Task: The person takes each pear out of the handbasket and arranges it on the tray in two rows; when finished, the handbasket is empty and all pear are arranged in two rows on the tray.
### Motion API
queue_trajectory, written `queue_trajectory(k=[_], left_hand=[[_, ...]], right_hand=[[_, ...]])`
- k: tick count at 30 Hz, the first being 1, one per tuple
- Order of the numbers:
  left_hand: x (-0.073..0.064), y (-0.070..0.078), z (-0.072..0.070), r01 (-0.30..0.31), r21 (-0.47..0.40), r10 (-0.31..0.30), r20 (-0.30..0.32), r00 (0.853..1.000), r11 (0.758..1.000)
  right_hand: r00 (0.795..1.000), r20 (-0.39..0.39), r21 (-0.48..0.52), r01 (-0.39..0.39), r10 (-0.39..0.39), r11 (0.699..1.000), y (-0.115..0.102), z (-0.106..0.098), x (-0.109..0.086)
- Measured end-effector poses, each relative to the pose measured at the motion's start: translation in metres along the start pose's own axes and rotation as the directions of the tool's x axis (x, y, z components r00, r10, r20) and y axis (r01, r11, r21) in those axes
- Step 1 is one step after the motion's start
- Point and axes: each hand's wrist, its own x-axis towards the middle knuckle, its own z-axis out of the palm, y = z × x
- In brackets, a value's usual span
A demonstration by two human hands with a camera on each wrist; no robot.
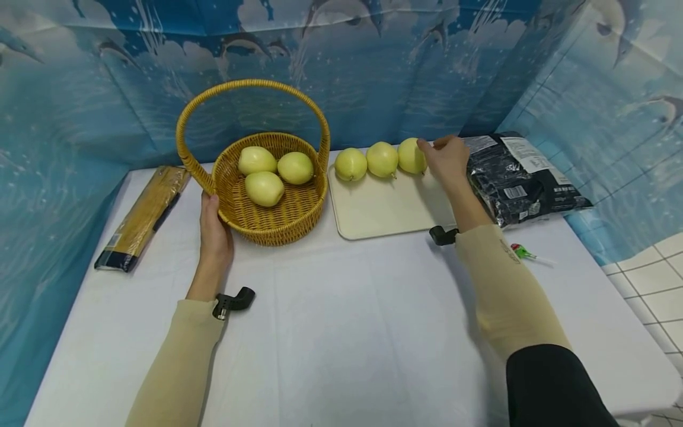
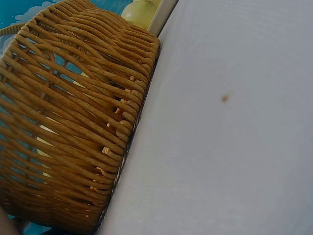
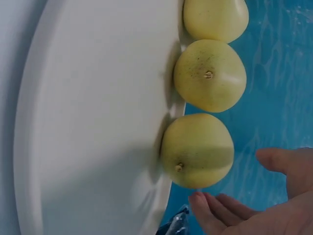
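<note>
My right hand (image 1: 447, 163) is at the rightmost of three round pale yellow-green fruits (image 3: 197, 150), which line the far edge of a cream tray (image 1: 373, 216). In the right wrist view its thumb and fingers are spread, fingertips close beside that fruit. A second fruit (image 3: 210, 76) sits alongside it. At the left stands a woven wicker basket (image 1: 267, 222) with a tall arched handle, holding three similar fruits (image 1: 265, 188). My left hand (image 1: 215, 240) rests against the basket's left side, thumb near the rim; its other fingers are mostly hidden.
A long clear-and-dark packet of yellow sticks (image 1: 141, 219) lies left of the basket. Right of the tray is a black plastic package (image 1: 517, 178), with a small green and red item (image 1: 522, 252) in front. A blue dolphin-print curtain (image 1: 373, 71) hangs behind the white table (image 1: 331, 332).
</note>
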Motion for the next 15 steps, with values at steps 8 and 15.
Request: queue_trajectory(k=[8, 15], left_hand=[[0.000, 0.000, -0.001, 0.009, 0.009, -0.009, -0.004, 1.000, 1.000], [0.000, 0.000, -0.001, 0.000, 0.006, 0.000, -0.002, 1.000, 1.000]], right_hand=[[0.985, -0.134, 0.174, 0.134, -0.111, 0.976, -0.009, -0.002, -0.014], [0.976, -0.131, 0.292, 0.207, -0.175, 0.934, -0.020, 0.001, -0.034]])
